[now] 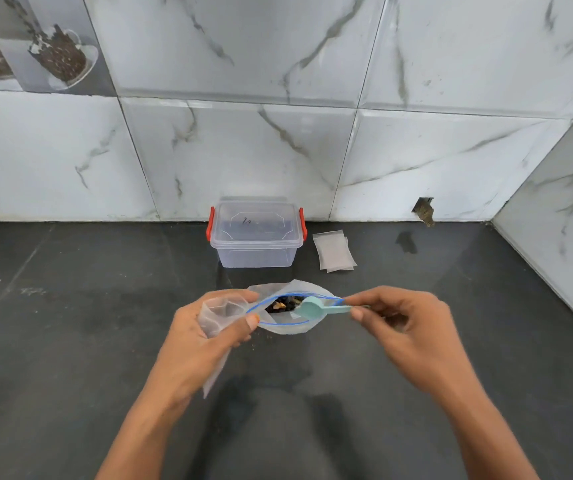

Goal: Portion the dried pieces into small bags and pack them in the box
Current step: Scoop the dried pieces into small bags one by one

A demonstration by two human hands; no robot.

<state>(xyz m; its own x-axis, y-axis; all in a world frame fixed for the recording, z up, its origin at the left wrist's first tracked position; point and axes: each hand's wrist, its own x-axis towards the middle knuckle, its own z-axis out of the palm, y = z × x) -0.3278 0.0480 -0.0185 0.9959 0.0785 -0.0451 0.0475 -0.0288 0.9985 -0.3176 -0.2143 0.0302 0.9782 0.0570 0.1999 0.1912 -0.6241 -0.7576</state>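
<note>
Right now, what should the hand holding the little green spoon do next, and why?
Probably the right hand should dip the green spoon into the open zip bag and scoop dried pieces. The spoon's bowl sits at the bag's mouth, just above the pieces, and the left hand holds a small bag beside it that looks unfilled.

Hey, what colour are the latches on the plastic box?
Red latches on the clear box, seen in the head view.

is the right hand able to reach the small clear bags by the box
Probably yes: nothing lies between the right hand and the small clear bags, though it pinches a teal plastic scoop.
</note>
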